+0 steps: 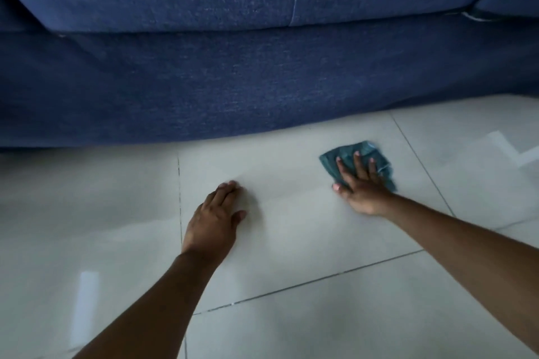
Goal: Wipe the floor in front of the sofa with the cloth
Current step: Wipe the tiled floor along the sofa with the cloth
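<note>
The right hand (360, 183) lies flat with its fingers spread on a crumpled teal cloth (354, 158), pressing it onto the glossy pale-grey tiled floor (306, 236) near the front edge of the blue fabric sofa (262, 81). The cloth sits on the same tile as the left hand (214, 220), well apart from it. That hand rests palm down on bare tile, fingers loosely together, its grip holding nothing.
</note>
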